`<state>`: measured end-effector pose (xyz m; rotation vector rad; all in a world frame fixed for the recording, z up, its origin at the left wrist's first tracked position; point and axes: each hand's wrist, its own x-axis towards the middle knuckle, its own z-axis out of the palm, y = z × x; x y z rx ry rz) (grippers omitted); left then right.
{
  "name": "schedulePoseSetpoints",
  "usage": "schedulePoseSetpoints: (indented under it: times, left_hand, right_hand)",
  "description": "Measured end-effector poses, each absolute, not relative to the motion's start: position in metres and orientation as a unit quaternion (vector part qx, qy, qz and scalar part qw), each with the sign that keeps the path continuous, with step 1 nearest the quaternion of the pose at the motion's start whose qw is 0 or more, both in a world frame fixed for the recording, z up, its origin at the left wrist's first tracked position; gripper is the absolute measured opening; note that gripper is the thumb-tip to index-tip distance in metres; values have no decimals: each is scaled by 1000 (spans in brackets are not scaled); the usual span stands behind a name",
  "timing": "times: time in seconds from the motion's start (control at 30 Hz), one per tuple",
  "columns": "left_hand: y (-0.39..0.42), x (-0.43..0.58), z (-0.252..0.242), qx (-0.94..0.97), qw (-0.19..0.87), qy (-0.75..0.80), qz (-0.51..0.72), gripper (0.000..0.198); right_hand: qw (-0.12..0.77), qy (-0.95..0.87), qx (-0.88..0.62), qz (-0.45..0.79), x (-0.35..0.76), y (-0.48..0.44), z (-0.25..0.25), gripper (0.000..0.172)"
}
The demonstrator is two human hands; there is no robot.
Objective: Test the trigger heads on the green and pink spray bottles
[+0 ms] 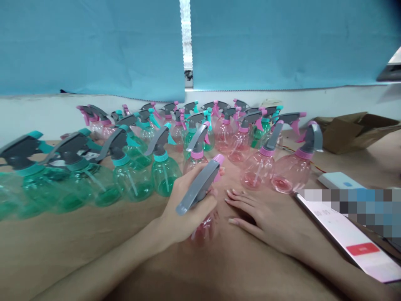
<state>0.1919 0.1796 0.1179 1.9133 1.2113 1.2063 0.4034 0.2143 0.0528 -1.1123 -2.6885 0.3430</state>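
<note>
My left hand (184,205) is wrapped round the neck of a pink spray bottle (204,230) at the front centre. Its grey trigger head with a pink nozzle sticks out above my fingers and points away to the right. To the right of it, my right hand (250,209) lies on the table (150,255) with fingers stretched out, holding nothing. Just behind my left hand stands another pink spray bottle (197,155). A green spray bottle (166,175) is close by on the left, at the end of a row of similar green bottles.
More pink and green spray bottles crowd the back of the table. At the right are two pink bottles (258,167), a brown cardboard box (351,131), a white device (340,180) and a phone (347,238) with a lit screen. Blue cloth (94,46) hangs behind.
</note>
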Motion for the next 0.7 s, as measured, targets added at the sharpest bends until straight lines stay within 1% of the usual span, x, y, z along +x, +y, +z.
schedulePoseSetpoints:
  times: [0.23,0.47,0.6,0.7]
  left_hand:
    - [180,191,117,713,284,450,457,16]
    - [181,192,116,712,289,445,460,14]
    - [180,193,117,712,288,445,460,16]
    - [180,192,117,712,294,448,453,18]
  right_hand:
    - [138,-908,-375,122,403,213,44,46]
    - [125,-910,-380,112,403,213,43,46]
    - [124,-911,-377,110,402,213,45,45]
    - [106,-915,-374,103,402,214,52,45]
